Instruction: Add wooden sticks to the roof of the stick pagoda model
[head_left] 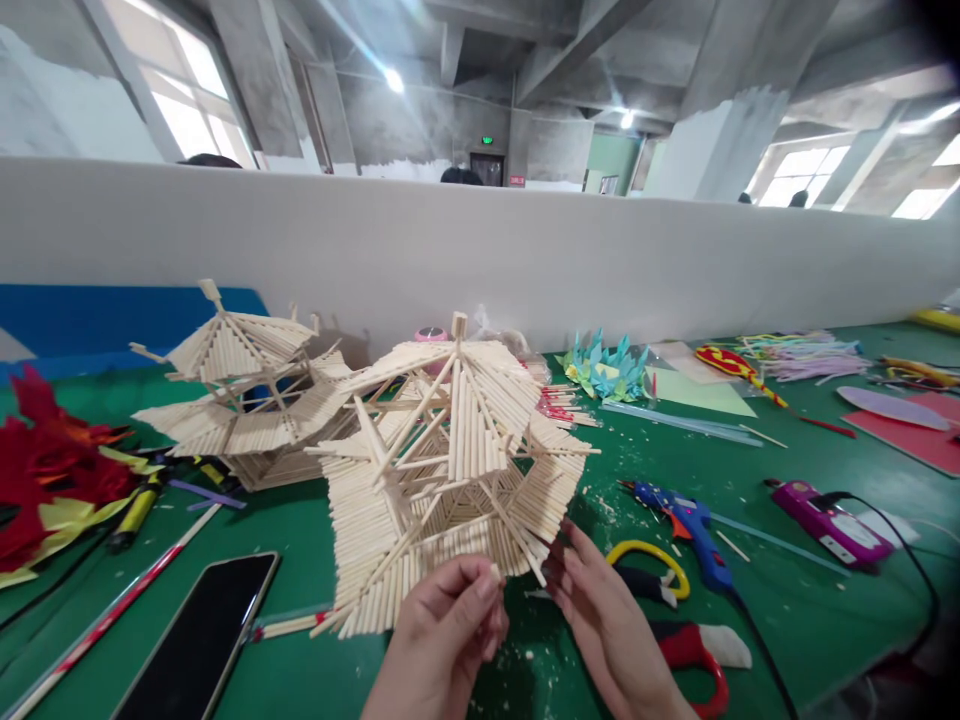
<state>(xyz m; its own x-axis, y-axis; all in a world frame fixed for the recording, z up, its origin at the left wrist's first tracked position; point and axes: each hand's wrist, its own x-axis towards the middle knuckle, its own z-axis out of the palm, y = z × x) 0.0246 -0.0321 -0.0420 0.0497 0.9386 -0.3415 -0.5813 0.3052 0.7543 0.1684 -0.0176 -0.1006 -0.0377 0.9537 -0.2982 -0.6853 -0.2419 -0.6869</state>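
A pavilion model (457,480) of pale wooden sticks, with a tiered roof and a stick finial on top, stands in front of me, its lower eaves toward my hands. My left hand (450,625) is at its front edge, thumb and forefinger pinched on a short wooden stick (495,570), of which only the pale tip shows. Around the lower right eave curl the fingers of my right hand (607,625), which grip the model there; some fingertips are hidden behind it. A second, similar stick pavilion (240,390) stands behind to the left.
On the green table (555,680) lie a phone (202,630), a blue glue gun (686,525) with its cord, yellow-handled scissors (652,565), red-handled scissors (697,655) and a purple device (829,520). Red paper flowers (52,470) are left, a turquoise paper flower (606,365) behind. A white partition (375,240) closes the back.
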